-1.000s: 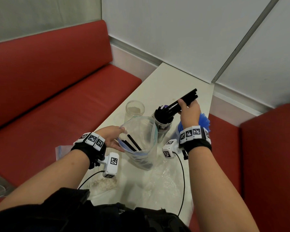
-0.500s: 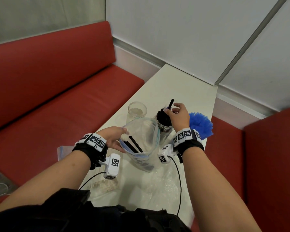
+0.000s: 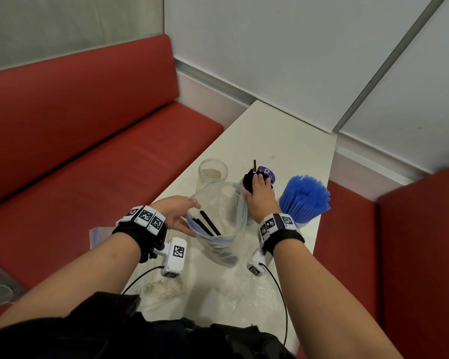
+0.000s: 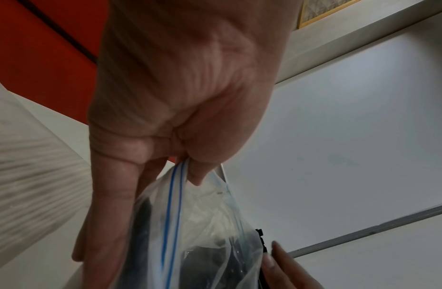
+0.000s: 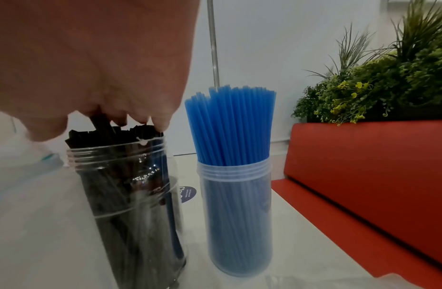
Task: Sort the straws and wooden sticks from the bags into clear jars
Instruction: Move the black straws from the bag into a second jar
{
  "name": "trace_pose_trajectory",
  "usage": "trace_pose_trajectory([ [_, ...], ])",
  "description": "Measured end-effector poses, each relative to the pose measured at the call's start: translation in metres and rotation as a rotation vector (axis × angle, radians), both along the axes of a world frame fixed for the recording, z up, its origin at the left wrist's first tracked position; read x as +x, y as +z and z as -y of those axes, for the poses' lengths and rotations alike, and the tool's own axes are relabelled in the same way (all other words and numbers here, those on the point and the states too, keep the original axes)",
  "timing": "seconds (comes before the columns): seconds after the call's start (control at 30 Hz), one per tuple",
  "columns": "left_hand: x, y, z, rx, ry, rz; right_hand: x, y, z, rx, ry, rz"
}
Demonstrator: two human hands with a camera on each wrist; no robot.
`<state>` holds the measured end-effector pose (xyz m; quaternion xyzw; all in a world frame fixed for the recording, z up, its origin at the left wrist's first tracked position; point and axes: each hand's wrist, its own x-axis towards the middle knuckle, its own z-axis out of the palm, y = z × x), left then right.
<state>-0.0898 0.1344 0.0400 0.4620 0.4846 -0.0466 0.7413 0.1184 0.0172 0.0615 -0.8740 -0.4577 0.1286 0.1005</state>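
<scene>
Bag held open, black straws tamped into their jar.
The left hand [image 3: 178,216] pinches the zip bag [image 3: 218,224] rim, keeping its mouth wide; beside it the right hand [image 3: 261,196], fingertips [image 5: 160,125] bunched, presses black straws [image 5: 116,135] down in the clear jar [image 5: 130,205], likely levelling them.

Bag [image 3: 219,224] before three jars [image 5: 235,205], seemingly
</scene>
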Motion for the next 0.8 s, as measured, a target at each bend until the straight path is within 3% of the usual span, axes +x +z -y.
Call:
trace_pose_trajectory([
  [0.1, 0.000, -0.002, 0.000, -0.009, -0.003, 0.000, -0.008, -0.001, 0.002, 0.099, -0.033, 0.077],
  [0.17, 0.000, -0.002, 0.001, -0.014, -0.002, -0.002, -0.013, -0.007, 0.006, 0.034, -0.029, 0.126],
  [0.27, -0.001, -0.002, 0.003, -0.019, -0.002, 0.000, -0.016, -0.017, 0.012, -0.099, 0.001, 0.108],
  [0.4, -0.003, -0.001, 0.006, -0.026, -0.011, 0.006, -0.013, -0.019, 0.014, 0.037, -0.036, 0.091],
  [0.57, -0.003, 0.002, 0.008, -0.024, -0.011, 0.010, -0.007, -0.015, 0.011, -0.068, -0.022, 0.069],
  [0.7, -0.006, 0.002, 0.004, -0.033, -0.006, 0.023, -0.008, -0.002, 0.002, 0.217, -0.055, 0.121],
  [0.8, -0.010, 0.000, 0.000, -0.040, -0.004, 0.041, -0.019, 0.010, -0.016, 0.463, -0.066, -0.025],
])
